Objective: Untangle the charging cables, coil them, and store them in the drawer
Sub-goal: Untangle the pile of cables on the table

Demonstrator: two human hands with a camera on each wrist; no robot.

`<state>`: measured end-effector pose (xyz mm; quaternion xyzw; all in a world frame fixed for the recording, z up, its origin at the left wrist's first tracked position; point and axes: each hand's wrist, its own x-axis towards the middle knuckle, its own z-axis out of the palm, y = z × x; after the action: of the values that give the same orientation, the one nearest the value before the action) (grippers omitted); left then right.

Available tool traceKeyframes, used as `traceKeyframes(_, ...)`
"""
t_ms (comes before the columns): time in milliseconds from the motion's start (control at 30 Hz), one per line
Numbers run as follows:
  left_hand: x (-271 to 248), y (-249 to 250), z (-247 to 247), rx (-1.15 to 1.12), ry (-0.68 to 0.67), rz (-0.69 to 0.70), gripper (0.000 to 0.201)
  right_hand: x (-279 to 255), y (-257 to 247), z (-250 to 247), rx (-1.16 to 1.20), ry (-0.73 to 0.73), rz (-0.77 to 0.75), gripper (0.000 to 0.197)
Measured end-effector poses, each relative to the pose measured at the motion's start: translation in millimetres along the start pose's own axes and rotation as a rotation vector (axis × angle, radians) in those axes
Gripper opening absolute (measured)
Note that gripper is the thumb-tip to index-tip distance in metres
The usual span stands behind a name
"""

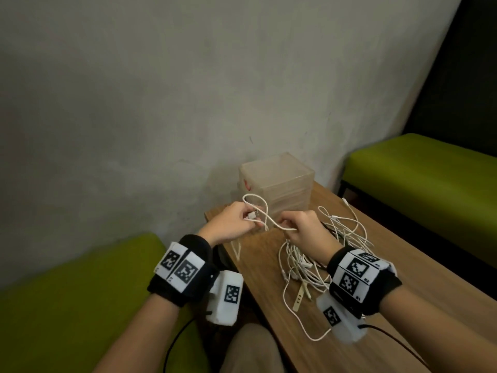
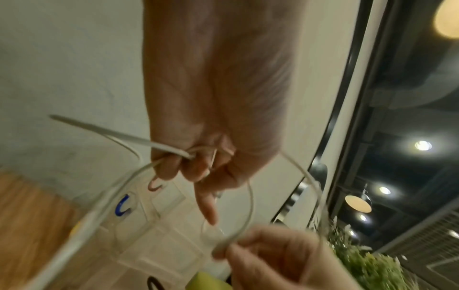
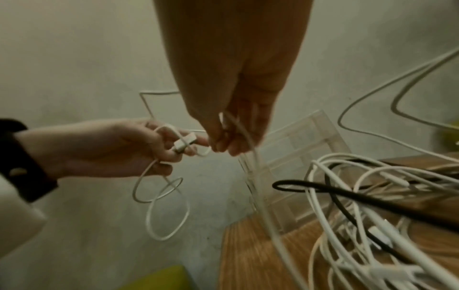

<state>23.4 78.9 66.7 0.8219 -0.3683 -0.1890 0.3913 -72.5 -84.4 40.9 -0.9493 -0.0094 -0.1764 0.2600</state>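
Both wrists fill the bottom of the head view, and just above them my left hand (image 1: 231,224) curls round a plug and a few loops of one white cable (image 1: 265,214), while my right hand (image 1: 304,228) pinches the same cable further along. At right of centre the tangle (image 1: 320,254) sprawls on the table (image 1: 269,313), the drawers (image 1: 277,184) behind it. I'd feed slack slowly with the right, keeping loops even, and ease the tail free instead of yanking the pile.
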Motion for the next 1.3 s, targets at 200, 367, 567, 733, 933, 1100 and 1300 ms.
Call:
traceKeyframes(200, -29.7, -31.3, -39.2, -0.423, 0.485, -0.084, 0.025, -7.6, -22.8, 21.8, 0.066, -0.358, -0.047, 0.009)
traceKeyframes(367, -42.5, -26.1, -29.3, -0.318, 0.854, 0.263, 0.021, -9.9, -58.7, 44.4, 0.081, -0.542, -0.154, 0.03)
traceKeyframes(567, -45.5, -11.8, -17.9, 0.247, 0.406, 0.308, 0.016, -5.0, -52.8, 13.4, 0.127, -0.096, -0.154, 0.072)
traceKeyframes(733, -40.4, 1.8, 3.8, 0.001, 0.646, 0.498, 0.02, -3.9, -60.3, 18.3, 0.392, -0.041, -0.192, 0.074)
traceKeyframes(933, -37.1, 20.4, 31.8, -0.587, 0.734, 0.448, 0.023, -8.8, -57.7, 28.5, 0.492, -0.04, -0.114, 0.098)
traceKeyframes(1100, -36.3, 41.1, 14.5, -0.532, 0.86, 0.54, 0.021, -8.3, -34.3, 35.5, 0.216, -0.409, -0.022, 0.034)
traceKeyframes(1300, -33.6, 45.4, -5.4, -0.488, 0.93, 0.557, 0.017, -10.3, -35.0, 47.9, 0.234, -0.368, -0.01, 0.052)
